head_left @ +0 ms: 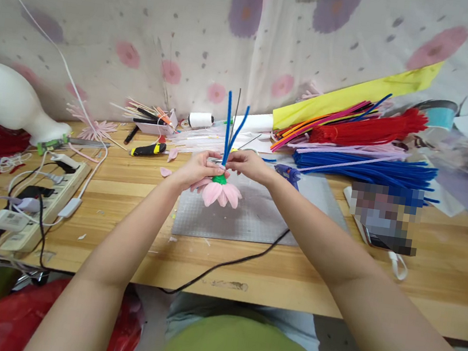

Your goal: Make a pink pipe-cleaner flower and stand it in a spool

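Note:
A pink pipe-cleaner flower hangs upside down between my hands, petals pointing down, above the cutting mat. Its green base faces up. Blue pipe cleaners and a thin dark wire rise from around that base. My left hand is closed, pinching the stem just above the green part. From the other side my right hand is closed too, its fingertips at the lower end of the blue pipe cleaners. The fingers partly hide the join.
Under the flower lies a grey cutting mat, a black cord crossing its front edge. A blue glue gun rests beside my right wrist. Bundled blue pipe cleaners and a phone are right; a screwdriver and power strip left.

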Available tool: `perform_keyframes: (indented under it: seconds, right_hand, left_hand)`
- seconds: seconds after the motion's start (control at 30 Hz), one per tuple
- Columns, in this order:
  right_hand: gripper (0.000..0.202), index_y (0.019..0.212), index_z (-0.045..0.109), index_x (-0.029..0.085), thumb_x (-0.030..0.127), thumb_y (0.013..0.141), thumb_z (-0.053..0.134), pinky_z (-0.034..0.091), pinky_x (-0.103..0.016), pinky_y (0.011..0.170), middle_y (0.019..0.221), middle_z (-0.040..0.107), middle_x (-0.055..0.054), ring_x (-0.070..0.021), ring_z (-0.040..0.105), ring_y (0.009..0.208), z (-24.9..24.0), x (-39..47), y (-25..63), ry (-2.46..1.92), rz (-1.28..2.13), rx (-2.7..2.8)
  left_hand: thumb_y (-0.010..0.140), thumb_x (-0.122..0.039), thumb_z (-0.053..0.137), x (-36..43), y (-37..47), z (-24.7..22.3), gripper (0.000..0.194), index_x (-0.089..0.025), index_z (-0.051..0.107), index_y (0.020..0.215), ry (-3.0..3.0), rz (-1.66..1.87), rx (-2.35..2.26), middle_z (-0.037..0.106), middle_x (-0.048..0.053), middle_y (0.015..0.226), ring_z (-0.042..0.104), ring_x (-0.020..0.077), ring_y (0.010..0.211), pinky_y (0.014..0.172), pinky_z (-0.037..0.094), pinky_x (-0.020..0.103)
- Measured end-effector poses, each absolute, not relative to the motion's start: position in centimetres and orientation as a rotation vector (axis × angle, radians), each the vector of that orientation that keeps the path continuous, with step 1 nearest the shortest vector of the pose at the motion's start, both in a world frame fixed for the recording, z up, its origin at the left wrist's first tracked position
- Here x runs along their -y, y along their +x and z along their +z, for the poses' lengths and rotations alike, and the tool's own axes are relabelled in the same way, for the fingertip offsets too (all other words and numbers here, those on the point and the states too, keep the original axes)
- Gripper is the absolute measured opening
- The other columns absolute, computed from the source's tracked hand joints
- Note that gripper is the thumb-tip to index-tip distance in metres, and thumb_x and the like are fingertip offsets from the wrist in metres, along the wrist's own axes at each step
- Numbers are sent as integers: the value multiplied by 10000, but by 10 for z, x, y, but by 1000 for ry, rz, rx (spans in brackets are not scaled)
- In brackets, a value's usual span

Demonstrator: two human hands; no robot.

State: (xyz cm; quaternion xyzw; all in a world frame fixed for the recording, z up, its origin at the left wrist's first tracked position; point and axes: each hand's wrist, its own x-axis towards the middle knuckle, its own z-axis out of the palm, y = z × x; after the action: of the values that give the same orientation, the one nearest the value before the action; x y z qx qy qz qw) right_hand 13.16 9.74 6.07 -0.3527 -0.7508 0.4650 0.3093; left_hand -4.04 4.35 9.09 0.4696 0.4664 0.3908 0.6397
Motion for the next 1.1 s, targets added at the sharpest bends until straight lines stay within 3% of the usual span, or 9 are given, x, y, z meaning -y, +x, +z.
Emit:
perform_keyframes:
  seconds: [0.2,0.53,0.63,0.93,1.1]
  right_hand:
    - [178,699,658,138,284,598,648,352,-202,520,605,565,21,-67,454,552,56,-107,133,-775,1479,1848]
    - [142,632,645,120,184,521,586,278,-206,463,497,508,36,-56,377,474,69,-111,131,-850,1639,1949]
    - [125,612,632,126,181,525,561,285,-203,468,527,526,25,-65,409,505,80,-111,132,-961,1545,2055]
    - [100,656,589,141,210,591,555,304,-188,486,593,526,21,-67,422,553,75,-105,133,-1060,1454,2228]
    - [285,829,604,143,219,557,642,413,-226,681,810,609,-8,-112,526,754,68,-105,135,-909,1313,2054]
  left_hand:
    - [577,-159,746,-42,-42,90,410,-156,447,858,1051,765,-1030,689,83,708,656,174,629,593,473,252]
    - [572,-160,735,-34,-33,100,396,-173,451,847,1136,770,-990,668,50,637,641,188,566,544,464,264]
    - [576,-148,730,-34,-30,97,342,-155,459,786,1113,852,-1008,658,35,611,642,164,593,577,474,249]
    - [586,-207,725,-44,-39,82,302,-102,620,848,1109,861,-1037,693,75,771,636,135,678,692,476,256]
    - [563,-207,735,-44,-33,83,268,-103,629,786,1115,933,-1107,692,76,729,638,155,682,705,480,290]
